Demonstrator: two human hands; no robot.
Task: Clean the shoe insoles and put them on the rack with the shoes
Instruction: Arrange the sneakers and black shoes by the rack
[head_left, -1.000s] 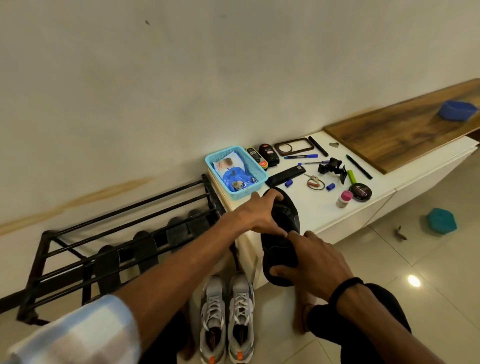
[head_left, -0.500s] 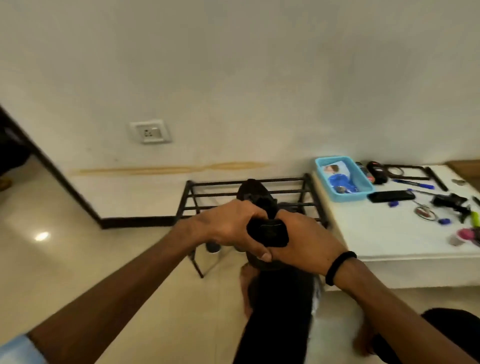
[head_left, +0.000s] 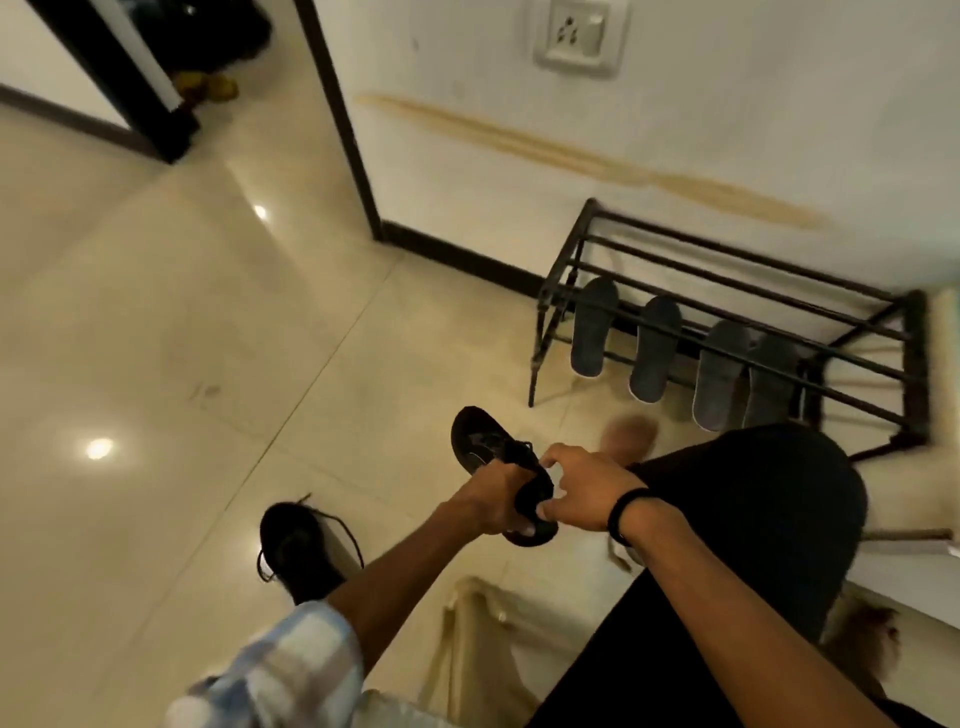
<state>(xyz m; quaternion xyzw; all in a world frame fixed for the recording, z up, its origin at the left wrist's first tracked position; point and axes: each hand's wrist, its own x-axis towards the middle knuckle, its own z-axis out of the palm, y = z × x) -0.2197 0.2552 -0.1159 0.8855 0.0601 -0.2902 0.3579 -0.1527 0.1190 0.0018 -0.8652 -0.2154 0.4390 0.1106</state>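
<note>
done: four insoles (head_left: 675, 358) on rack (head_left: 727, 291), ahead-right of grips | left hand (head_left: 496, 501) clasps black shoe (head_left: 485, 447), right hand (head_left: 576, 486) pinching its heel | left: both shoes, second shoe (head_left: 296, 551) on floor behind-left

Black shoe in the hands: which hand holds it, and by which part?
Both hands hold the black shoe: the left hand grips its heel end, and the right hand pinches the same end; toe points away.

A wall socket (head_left: 579, 35) sits above the tiled floor (head_left: 156, 338).
</note>
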